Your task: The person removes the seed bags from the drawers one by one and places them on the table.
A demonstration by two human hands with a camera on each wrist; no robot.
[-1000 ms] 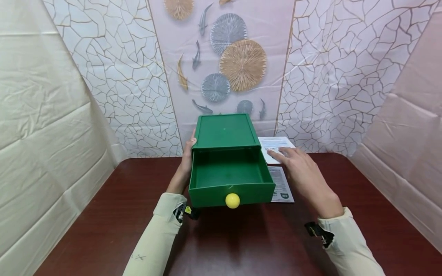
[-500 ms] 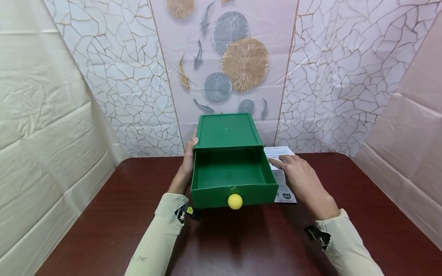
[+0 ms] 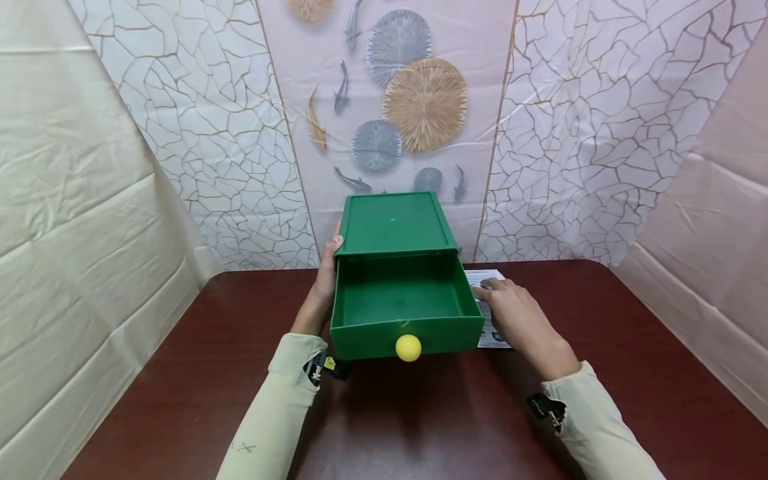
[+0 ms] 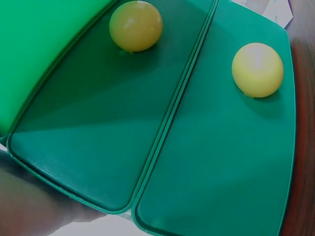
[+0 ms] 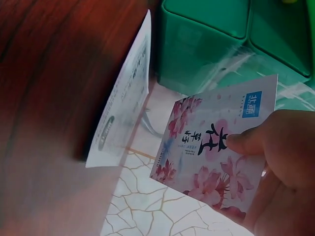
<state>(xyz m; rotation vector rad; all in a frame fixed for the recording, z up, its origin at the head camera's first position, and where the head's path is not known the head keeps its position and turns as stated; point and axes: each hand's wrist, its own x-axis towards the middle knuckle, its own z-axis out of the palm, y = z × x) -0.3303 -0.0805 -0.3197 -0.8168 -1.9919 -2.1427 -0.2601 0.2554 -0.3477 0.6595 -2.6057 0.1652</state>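
A green drawer unit stands at the middle with its top drawer pulled out; the drawer looks empty and has a yellow ball knob. My left hand holds the unit's left side. In the left wrist view two lower drawer fronts show, each with a yellow knob. To the right of the unit, my right hand pinches a white packet with pink flowers between thumb and fingers. Another printed packet lies on the table beside the unit.
The dark red-brown table runs under everything. A patterned cloth hangs behind its back edge, with pale cloths on both sides. Clear plastic wrap covers part of the unit's side.
My right hand has moved slightly toward me with its packet, which now hides more behind the unit's right side. The left hand keeps its hold; the open drawer looks unchanged.
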